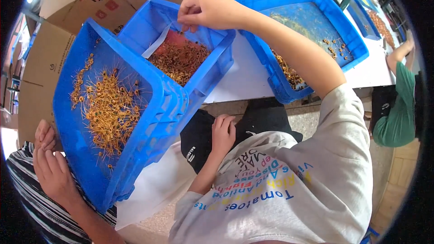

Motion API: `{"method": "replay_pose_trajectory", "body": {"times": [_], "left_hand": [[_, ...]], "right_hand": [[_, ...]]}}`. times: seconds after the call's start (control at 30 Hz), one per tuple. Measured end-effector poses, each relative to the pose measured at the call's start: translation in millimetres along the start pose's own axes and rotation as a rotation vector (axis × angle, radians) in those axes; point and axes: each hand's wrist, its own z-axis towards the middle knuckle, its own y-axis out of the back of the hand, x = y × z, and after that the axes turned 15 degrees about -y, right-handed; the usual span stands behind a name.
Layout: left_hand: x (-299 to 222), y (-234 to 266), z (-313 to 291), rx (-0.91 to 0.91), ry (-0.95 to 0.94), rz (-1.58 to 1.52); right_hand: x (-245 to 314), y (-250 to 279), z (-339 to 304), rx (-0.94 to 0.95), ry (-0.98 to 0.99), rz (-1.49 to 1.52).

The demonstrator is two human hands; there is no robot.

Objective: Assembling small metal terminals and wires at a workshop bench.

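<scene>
My right hand (pixel 203 10) reaches over the far rim of a blue bin (pixel 140 31), its fingers pinched together. Whatever they hold is hidden or too small to make out. Below it in the bin lie many small brown bits (pixel 181 61), beside a red patch and a white strip (pixel 158 41). Resting on my dark trousers (pixel 196 142), my left hand (pixel 222 132) is empty, its fingers loosely apart. A blue tray (pixel 72 147) left of the bin holds a heap of small golden ring-shaped pieces with thin wire-like ends (pixel 113 113).
Another person's hands (pixel 52 167) are at the left tray's near-left edge. Right of my bin, a blue tray (pixel 357 47) holds more small ring pieces on a white table (pixel 239 83). Cardboard boxes (pixel 58 22) stand behind. A person in green (pixel 398 117) is at far right.
</scene>
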Motion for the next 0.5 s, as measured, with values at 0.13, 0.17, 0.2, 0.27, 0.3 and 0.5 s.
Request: {"method": "replay_pose_trajectory", "body": {"times": [0.13,0.17,0.2,0.27,0.3,0.5], "left_hand": [[-33,9,35,-0.080,-0.078,-0.063],[-42,12,43,-0.100,-0.103,-0.081],[-49,15,50,-0.106,-0.098,-0.084],[-63,21,64,-0.184,-0.122,-0.154],[-69,25,72,-0.221,-0.136,-0.189],[-90,53,108,-0.360,-0.196,-0.186]], "right_hand": [[-4,4,-8,0.003,-0.070,0.186],[-6,5,-12,0.000,-0.098,0.254],[-6,5,-14,0.008,-0.098,0.250],[-7,6,-18,0.015,-0.104,0.293],[-7,8,-20,0.015,-0.108,0.314],[-36,4,-10,0.132,-0.180,0.539]]}}
